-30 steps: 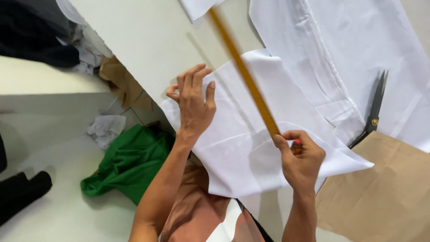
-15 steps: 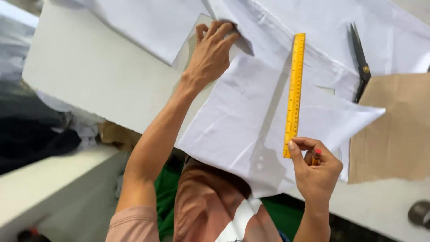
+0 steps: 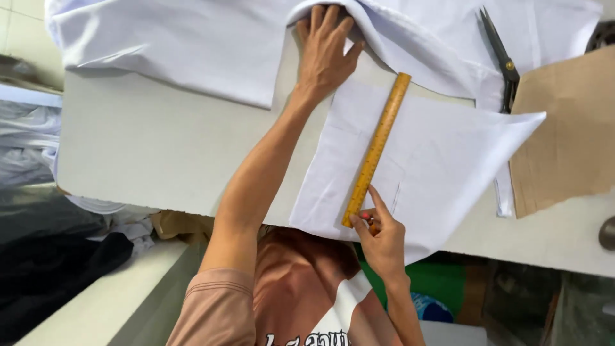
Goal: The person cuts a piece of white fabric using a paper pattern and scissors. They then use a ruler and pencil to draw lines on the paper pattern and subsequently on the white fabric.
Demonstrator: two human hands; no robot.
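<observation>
My left hand (image 3: 325, 48) lay flat with its fingers spread on the far side of the counter (image 3: 160, 147), pressing where the big white cloth (image 3: 192, 38) folded over. My right hand (image 3: 379, 237) was pinched narrow on the near end of the yellow ruler (image 3: 377, 148), with a small red thing between the fingers that I could not make out. The ruler lay slanted across the white paper piece (image 3: 435, 160), its far end up close to the cloth. That paper piece hung past the near edge of the counter, and its right corner pointed toward the brown paper sheet (image 3: 567, 128). The black scissors (image 3: 500, 57) rested on the cloth just beside that brown sheet, well apart from both hands. To the left of my arm the counter top was open grey room out to its left edge. Below the near edge showed something green (image 3: 442, 282) and a blue rounded thing (image 3: 429, 307).
</observation>
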